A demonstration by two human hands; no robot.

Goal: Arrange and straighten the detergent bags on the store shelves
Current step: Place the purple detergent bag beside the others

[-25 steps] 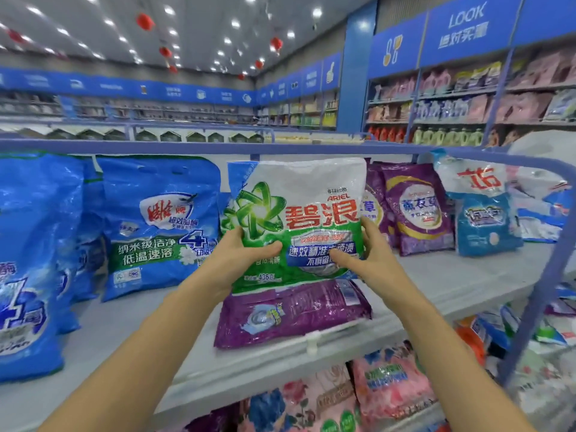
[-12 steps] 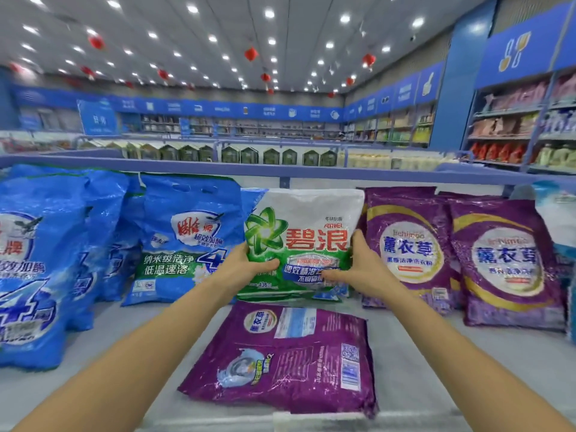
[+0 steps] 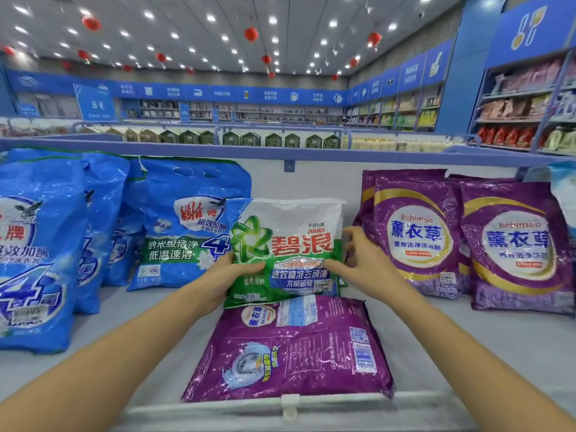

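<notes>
**We held the Ariel detergent bag (image 3: 286, 241) upright at mid-shelf.**

At the far left, large blue detergent bags (image 3: 34, 251) stood on the grey shelf (image 3: 514, 344), with a smaller blue bag (image 3: 184, 238) just beside them. Our left hand (image 3: 229, 275) gripped the green-and-white Ariel detergent bag at its lower left edge, thumb across the front. That bag stood between the blue and purple rows, its bottom edge touching a flat purple bag (image 3: 290, 350) that lay back side up at the shelf's front lip. Our right hand (image 3: 366, 266) laid its thumb on the bag's front. Its curled fingers at the right edge were blurred, so we could not tell whether they gripped. Purple lavender bags (image 3: 417, 235) stood upright at the right.
</notes>
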